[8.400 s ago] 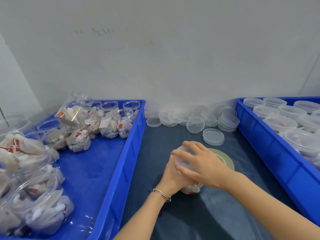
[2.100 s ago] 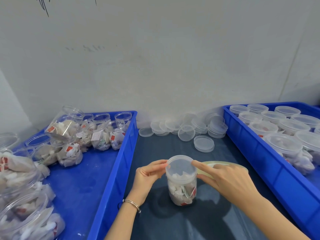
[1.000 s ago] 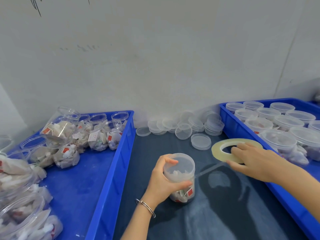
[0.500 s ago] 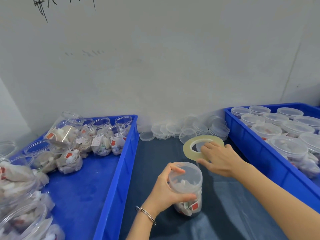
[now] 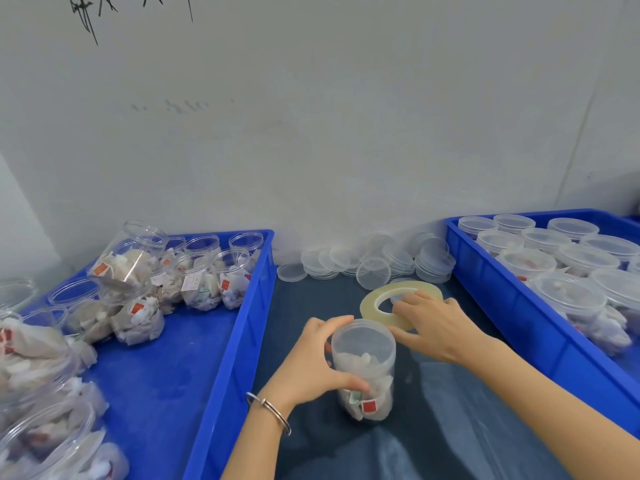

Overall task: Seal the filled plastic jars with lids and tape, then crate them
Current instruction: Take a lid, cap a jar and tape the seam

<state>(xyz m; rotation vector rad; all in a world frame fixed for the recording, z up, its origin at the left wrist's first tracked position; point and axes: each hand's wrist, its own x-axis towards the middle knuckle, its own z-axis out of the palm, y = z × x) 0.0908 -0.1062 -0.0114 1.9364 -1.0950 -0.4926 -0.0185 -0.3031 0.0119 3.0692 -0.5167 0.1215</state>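
A clear plastic jar (image 5: 367, 372) filled with sachets stands upright on the dark table, a clear lid on top. My left hand (image 5: 313, 365) grips its left side, thumb across the front. My right hand (image 5: 433, 327) holds a roll of clear tape (image 5: 374, 303) just behind the jar's top, fingers through the roll's hole. The roll sits close to the lid rim; I cannot tell whether tape touches the jar.
A blue crate (image 5: 239, 327) on the left holds several open filled jars (image 5: 204, 275). Another blue crate (image 5: 512, 303) on the right holds several lidded jars (image 5: 568, 299). Loose clear lids (image 5: 374, 261) are piled by the wall.
My right hand has brought the tape roll from the right side round to behind the jar. My left hand keeps hold of the jar, which stays on the table.
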